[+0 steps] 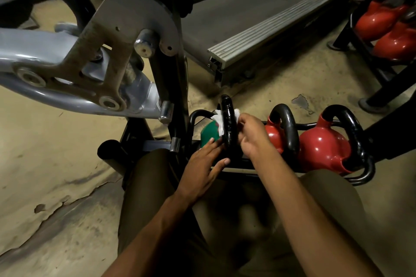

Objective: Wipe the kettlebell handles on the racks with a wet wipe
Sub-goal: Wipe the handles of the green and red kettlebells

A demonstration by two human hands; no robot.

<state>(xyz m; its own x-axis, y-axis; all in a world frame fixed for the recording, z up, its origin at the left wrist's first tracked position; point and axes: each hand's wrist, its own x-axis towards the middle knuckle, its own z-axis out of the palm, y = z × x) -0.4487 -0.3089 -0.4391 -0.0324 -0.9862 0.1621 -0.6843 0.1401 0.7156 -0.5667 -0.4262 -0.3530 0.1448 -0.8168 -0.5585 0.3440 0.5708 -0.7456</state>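
A green kettlebell (209, 134) with a black handle (227, 117) sits at the left end of a low black rack (362, 175). A white wet wipe (218, 120) is wrapped around that handle. My right hand (252, 135) grips the wipe against the handle's right side. My left hand (203, 167) lies with straight fingers touching the lower left of the handle. Two red kettlebells (324, 148) with black handles (288, 126) stand to the right on the same rack.
A grey machine arm (94, 67) and black upright post (173, 87) hang close at the left. A treadmill deck (258, 22) lies ahead. Another rack with red kettlebells (387, 27) stands at the far right. My knees are below.
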